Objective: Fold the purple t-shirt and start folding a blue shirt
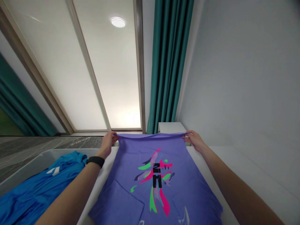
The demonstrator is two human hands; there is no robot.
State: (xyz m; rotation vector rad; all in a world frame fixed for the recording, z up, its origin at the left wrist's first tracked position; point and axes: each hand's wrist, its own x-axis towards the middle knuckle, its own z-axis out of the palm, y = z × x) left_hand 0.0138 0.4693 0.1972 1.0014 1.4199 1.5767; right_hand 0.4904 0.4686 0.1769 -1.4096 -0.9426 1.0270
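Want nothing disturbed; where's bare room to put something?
Bare: flat white surface between purple printed fabric shirt and right forearm; visible top of white boxy cabinet beside teal pleated curtain. Crowded: pale plastic bin holding blue garment.

Your left hand (108, 143) and right hand (194, 139) pinch the far corners of a purple shirt (131, 159), its edge stretched between them; blue clothing (49, 184) lies in a pale bin (49, 155) beside your left forearm.
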